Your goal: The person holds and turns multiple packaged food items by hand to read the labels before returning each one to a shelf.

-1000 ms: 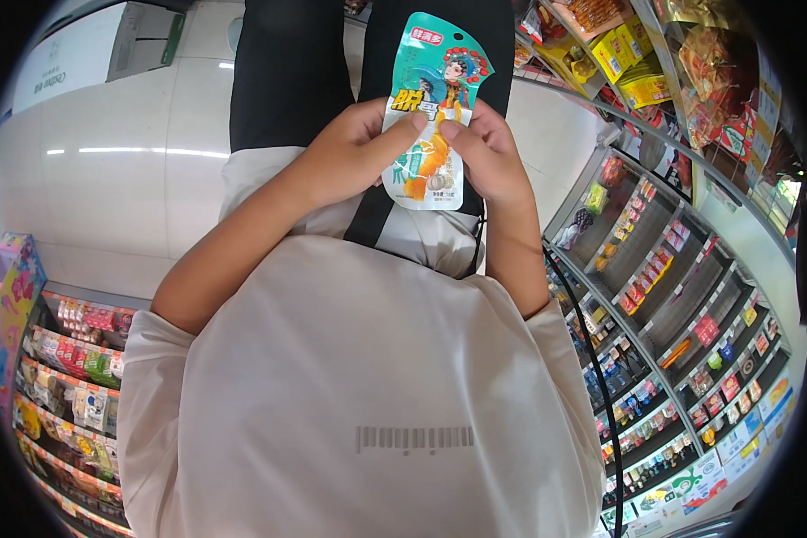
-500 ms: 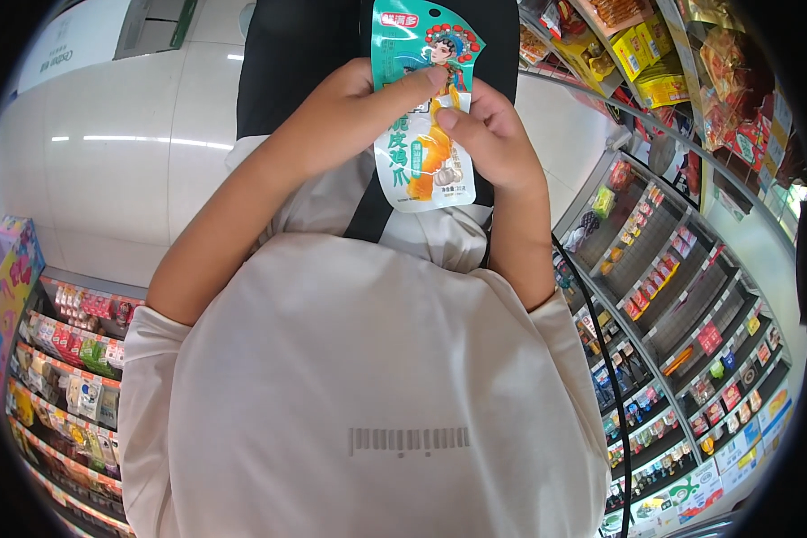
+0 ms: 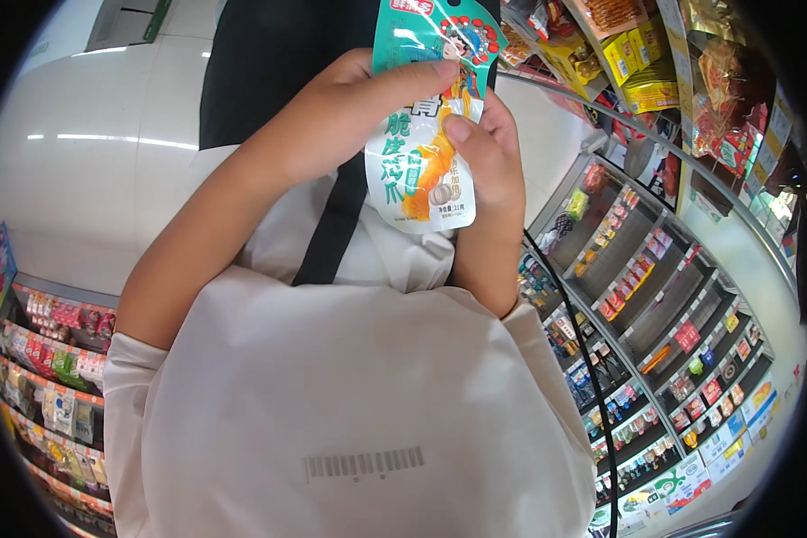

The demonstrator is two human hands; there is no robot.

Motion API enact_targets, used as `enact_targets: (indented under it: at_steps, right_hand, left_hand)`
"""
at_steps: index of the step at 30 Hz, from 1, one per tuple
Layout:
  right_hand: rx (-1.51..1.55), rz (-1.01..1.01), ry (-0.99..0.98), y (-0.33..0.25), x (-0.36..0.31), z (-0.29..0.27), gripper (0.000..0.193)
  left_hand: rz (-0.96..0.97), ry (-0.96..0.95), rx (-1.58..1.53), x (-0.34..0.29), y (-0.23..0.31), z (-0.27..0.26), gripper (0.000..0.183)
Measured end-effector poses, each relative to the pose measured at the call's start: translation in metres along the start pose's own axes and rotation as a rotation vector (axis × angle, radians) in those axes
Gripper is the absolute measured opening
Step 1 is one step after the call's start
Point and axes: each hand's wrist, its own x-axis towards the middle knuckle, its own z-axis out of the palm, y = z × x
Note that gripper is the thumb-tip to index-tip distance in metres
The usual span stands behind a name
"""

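Note:
A small teal and white snack packet (image 3: 426, 170) with a picture of chicken feet and a costumed figure is held up before me, its printed front toward me. My left hand (image 3: 368, 99) grips its left side, thumb laid across the front and fingers behind. My right hand (image 3: 486, 148) pinches the right edge lower down, its thumb on the front too. The fingers behind the packet are mostly hidden. No tear shows in the part of the packet in view.
At the right rise store shelves (image 3: 663, 287) with rows of small packets. Nearer the upper right, a rack holds yellow snack bags (image 3: 641, 67). More stocked shelves (image 3: 58, 377) stand at the lower left. A black cable (image 3: 587, 359) runs down beside my right side. Pale tiles (image 3: 108, 197) cover the floor.
The packet and both hands sit slightly lower in view, and the packet tilts a little more to the right at its top. The surroundings have shifted left. Both hands keep their hold.

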Motion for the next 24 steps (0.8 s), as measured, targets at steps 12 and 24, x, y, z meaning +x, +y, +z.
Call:
enact_targets:
  at_steps: [12, 24]
  right_hand:
    - [0.069, -0.050, 0.425, -0.028, 0.005, -0.005, 0.034]
    - [0.140, -0.008, 0.502, -0.020, -0.007, -0.056, 0.019]
  left_hand:
    - [-0.120, -0.149, 0.104, 0.033, -0.020, 0.013, 0.038]
    - [-0.202, -0.143, 0.206, 0.060, -0.047, 0.035, 0.035]
